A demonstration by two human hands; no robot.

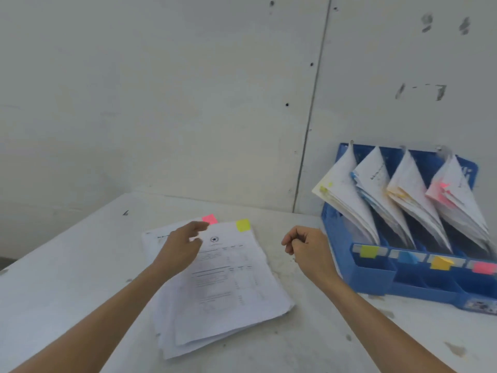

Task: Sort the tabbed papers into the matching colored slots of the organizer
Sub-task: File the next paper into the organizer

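While your left hand (183, 249) hovers loose-fingered over the paper stack (172, 340), a yellow tab (243, 225) marks the top sheet (231, 281). Your right hand (306, 246) curls, empty.

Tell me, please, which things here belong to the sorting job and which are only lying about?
Job: paper stack, its yellow tab and pink tab, blue organizer, filed papers.
Only there: white table, marked wall.
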